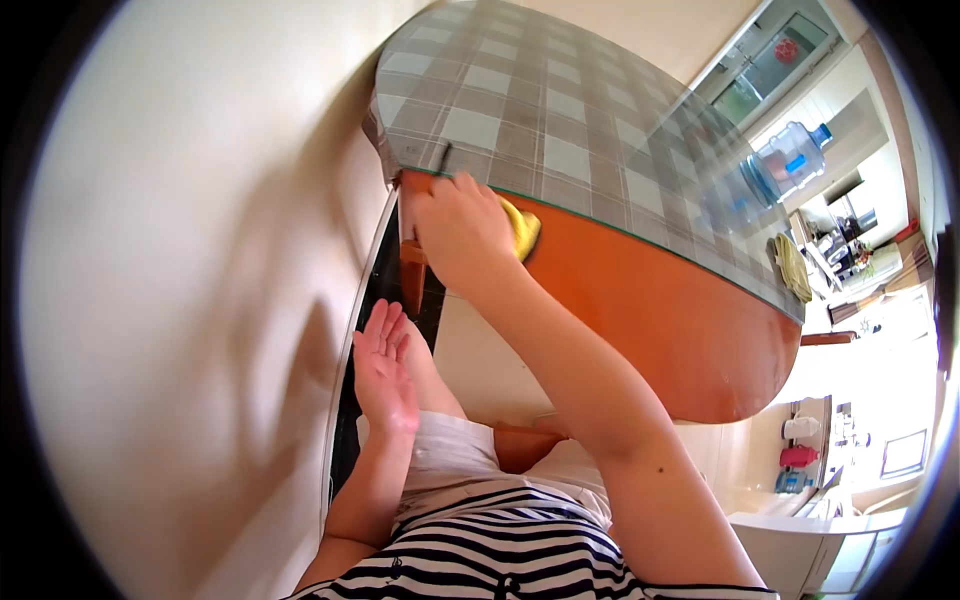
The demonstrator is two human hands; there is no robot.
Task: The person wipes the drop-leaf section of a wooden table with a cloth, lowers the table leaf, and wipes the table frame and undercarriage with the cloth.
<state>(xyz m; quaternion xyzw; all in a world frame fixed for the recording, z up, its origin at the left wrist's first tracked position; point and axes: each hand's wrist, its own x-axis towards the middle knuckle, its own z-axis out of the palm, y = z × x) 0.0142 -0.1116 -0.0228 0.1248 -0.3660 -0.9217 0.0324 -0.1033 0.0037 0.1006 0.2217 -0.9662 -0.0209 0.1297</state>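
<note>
right hand: the right hand [465, 225] is bent at the edge of the counter [650, 310], its fingers curled in on a yellow cloth [522, 228]; blur hides how the tips sit.
yellow cloth: bunched under the palm and bulging out beside it, in front of the orange wood. it should be light, soft and limp, folding rather than keeping a shape; best gathered by its middle, loose edges tucked in.
dark strip: a thin dark strip [445, 156] juts past the fingers; whether it belongs to the cloth, i cannot tell.
left hand: the left hand [385, 375] is palm up beside the leg, fingers stretched and slightly apart, holding nothing.
clear sheet: the clear sheet [600, 130], green along its edge, covers a checked pattern. it looks stiff, probably slick, perhaps fragile at the rim, so light pressure suits it.
farther along: a folded cloth [792, 270] lies near the counter's other end, close to a blue water bottle [790, 165].
</note>
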